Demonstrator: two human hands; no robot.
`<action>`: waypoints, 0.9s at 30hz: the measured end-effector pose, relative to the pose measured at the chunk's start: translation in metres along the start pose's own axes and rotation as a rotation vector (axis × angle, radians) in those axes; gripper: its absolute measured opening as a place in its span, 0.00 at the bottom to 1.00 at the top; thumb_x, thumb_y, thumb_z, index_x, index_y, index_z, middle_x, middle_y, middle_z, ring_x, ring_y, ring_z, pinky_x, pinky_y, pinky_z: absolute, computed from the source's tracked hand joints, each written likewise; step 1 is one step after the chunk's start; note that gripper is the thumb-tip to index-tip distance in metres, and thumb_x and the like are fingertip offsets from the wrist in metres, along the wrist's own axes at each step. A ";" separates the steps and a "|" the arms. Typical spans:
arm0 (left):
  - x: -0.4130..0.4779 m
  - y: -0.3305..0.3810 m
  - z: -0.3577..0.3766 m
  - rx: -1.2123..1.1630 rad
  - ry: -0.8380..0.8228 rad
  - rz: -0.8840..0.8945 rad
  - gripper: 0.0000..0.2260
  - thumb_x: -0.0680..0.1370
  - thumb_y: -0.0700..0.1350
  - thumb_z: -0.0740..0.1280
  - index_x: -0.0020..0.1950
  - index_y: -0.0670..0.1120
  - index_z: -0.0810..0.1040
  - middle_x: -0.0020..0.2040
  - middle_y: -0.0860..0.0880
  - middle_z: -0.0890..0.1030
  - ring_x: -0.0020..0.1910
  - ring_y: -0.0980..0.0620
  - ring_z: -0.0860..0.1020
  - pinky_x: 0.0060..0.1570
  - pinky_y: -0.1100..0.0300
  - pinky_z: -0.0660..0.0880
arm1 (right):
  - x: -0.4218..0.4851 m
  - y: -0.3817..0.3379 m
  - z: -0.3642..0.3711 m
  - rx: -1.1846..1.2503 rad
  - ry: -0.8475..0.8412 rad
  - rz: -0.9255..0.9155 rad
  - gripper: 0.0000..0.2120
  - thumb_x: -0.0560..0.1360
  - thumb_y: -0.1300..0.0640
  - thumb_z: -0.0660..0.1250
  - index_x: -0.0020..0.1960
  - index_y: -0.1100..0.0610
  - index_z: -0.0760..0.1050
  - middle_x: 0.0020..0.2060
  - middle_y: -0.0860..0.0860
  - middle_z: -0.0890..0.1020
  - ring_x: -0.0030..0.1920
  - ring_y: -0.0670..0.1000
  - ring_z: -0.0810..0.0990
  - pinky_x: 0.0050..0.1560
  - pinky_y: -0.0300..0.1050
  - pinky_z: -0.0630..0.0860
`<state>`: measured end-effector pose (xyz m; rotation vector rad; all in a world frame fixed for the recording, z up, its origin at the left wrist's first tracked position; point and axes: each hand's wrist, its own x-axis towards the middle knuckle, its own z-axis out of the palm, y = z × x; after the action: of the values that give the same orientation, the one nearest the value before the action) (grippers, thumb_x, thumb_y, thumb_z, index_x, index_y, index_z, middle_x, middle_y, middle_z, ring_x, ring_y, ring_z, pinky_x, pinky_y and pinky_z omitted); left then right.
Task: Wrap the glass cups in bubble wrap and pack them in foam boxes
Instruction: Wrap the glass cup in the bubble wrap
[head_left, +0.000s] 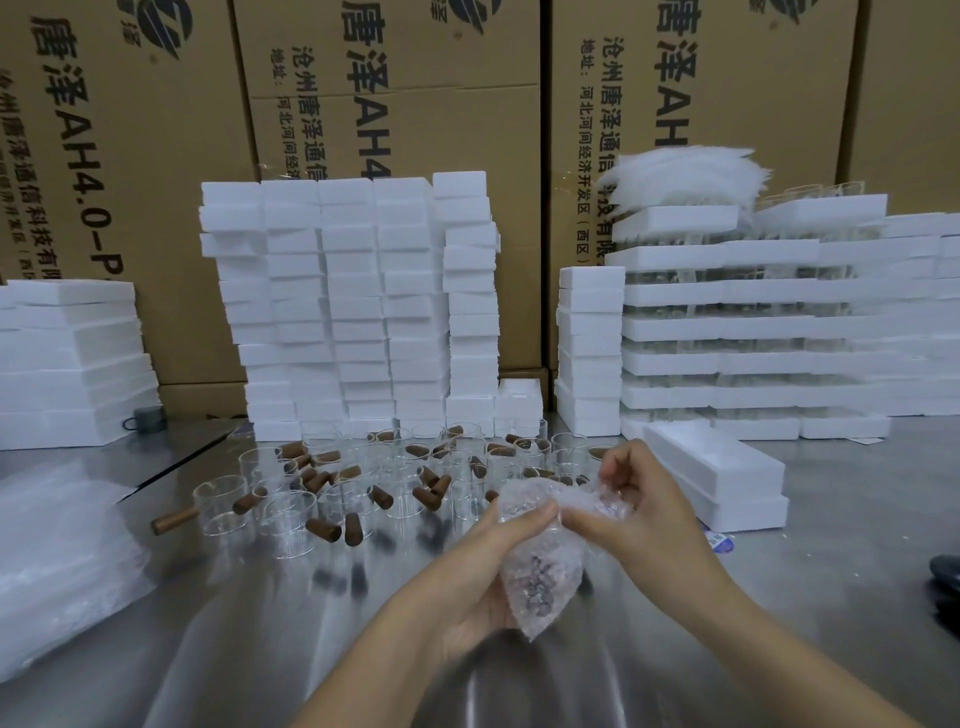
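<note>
Wrapping is in hand: the left hand (488, 566) is gripping the bubble-wrapped cup (540, 551) from below, above the desk (260, 649) toward its near edge, while the right hand (639, 499) is pinching the wrap's loose top. The next move is probably tucking that end in, then reaching for the foam box (722, 467) lying just to the right.

A packing warehouse: printed cardboard cartons (395, 156) wall the upper frame, white foam boxes (353, 312) stacked on a steel table (260, 649) below.
</note>
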<state>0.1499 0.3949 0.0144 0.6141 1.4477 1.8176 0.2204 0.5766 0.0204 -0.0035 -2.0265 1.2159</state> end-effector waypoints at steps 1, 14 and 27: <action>0.001 -0.001 0.001 0.010 -0.015 -0.014 0.32 0.75 0.57 0.80 0.75 0.51 0.74 0.62 0.40 0.86 0.51 0.42 0.87 0.48 0.46 0.84 | -0.001 -0.001 0.000 -0.006 0.024 -0.008 0.20 0.68 0.55 0.84 0.48 0.49 0.73 0.40 0.43 0.76 0.42 0.46 0.74 0.45 0.43 0.72; 0.004 -0.008 0.003 -0.042 -0.061 0.042 0.33 0.74 0.59 0.81 0.74 0.50 0.73 0.54 0.40 0.86 0.46 0.42 0.87 0.41 0.48 0.84 | -0.007 -0.018 0.001 0.143 -0.448 -0.067 0.21 0.81 0.68 0.62 0.42 0.48 0.86 0.34 0.43 0.83 0.36 0.39 0.78 0.40 0.32 0.72; 0.007 -0.013 0.010 -0.023 0.007 0.100 0.33 0.76 0.64 0.77 0.76 0.54 0.72 0.61 0.38 0.86 0.54 0.41 0.86 0.45 0.49 0.83 | -0.005 -0.009 0.002 0.132 -0.394 0.107 0.14 0.85 0.61 0.64 0.44 0.57 0.84 0.31 0.54 0.76 0.29 0.48 0.71 0.31 0.42 0.68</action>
<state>0.1555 0.4078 0.0042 0.6804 1.4211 1.9124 0.2256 0.5683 0.0240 0.2087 -2.2986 1.5105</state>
